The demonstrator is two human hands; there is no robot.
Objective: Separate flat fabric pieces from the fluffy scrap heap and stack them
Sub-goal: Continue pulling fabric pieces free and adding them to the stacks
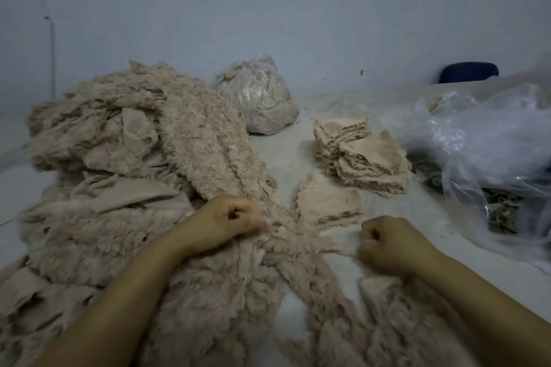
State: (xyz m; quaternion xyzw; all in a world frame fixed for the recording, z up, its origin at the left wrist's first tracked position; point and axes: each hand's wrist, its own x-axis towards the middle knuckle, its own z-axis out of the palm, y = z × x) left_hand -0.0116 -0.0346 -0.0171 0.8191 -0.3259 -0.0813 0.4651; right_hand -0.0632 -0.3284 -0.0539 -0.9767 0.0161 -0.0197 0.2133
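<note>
A big beige heap of fluffy scraps point(143, 164) covers the left half of the table, and more fluff trails across the front. My left hand point(229, 219) grips a fluffy strip point(304, 243) at the heap's right edge. My right hand point(387, 247) pinches the same strip's thin end, so the strip stretches between both fists. Just behind the hands lies a small low stack of flat beige pieces point(328, 202). A taller stack of flat pieces point(357, 155) stands farther back to the right.
A tied clear bag of beige scraps point(256, 95) sits at the back centre. Crumpled clear plastic bags point(483, 140) holding darker scraps fill the right side. The pale table point(286, 146) shows between heap and stacks. A dark chair back point(468, 71) is by the wall.
</note>
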